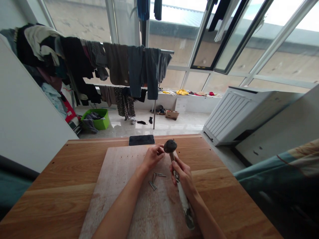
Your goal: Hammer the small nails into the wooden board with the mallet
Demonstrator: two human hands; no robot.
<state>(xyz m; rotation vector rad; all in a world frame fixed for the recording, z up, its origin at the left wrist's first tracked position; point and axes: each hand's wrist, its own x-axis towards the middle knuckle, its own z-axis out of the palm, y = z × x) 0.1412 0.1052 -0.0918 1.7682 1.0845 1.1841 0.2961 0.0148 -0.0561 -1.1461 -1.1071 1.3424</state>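
My right hand is wrapped around the worn, white-stained handle of a hammer. The dark, rounded hammer head is raised just right of my left fingertips, and the handle's end slants back toward me. My left hand rests near the far right part of a pale wooden board, thumb and fingers pinched together. Whatever sits in that pinch is too small to make out. Several loose metal nails lie on the board between my forearms. A row of small dark dots runs along the board's far edge.
The board lies on a brown wooden table. A black phone lies by the table's far edge. Beyond stand a drying rack with clothes, a green basket and a white ridged cabinet-like unit. A curtain hangs at right.
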